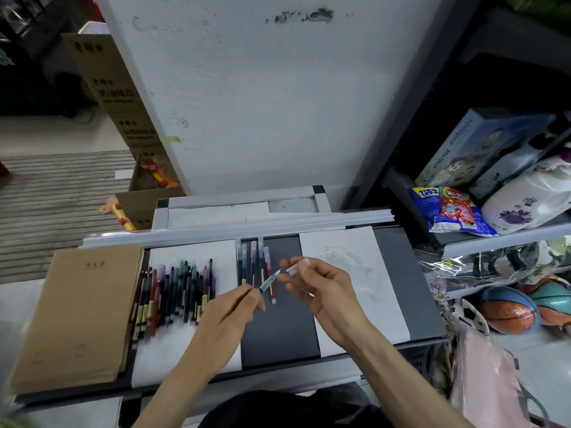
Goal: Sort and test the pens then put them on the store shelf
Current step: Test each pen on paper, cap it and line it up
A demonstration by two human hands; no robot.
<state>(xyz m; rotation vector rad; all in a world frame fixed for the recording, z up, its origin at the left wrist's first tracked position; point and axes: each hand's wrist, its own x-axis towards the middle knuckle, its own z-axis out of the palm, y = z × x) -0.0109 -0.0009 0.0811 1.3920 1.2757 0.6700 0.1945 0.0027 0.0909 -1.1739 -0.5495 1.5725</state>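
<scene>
My left hand (230,307) grips a teal pen (269,281) with its bare tip pointing up and to the right. My right hand (312,281) pinches the pen's clear cap (297,267) just beyond the tip, apart from it. A row of several dark and coloured pens (176,293) lies on a white sheet (191,350) at the left. Several more pens (255,262) lie side by side on the dark tray surface (281,332) behind my hands. A white test paper (364,273) with faint scribbles lies at the right.
A brown paper-wrapped stack (74,316) sits at the tray's left end. Shelves at the right hold puzzle boxes (475,146), snack packets (448,210) and balls (506,310). Cardboard boxes (123,97) stand at the back left beside a white panel (272,88).
</scene>
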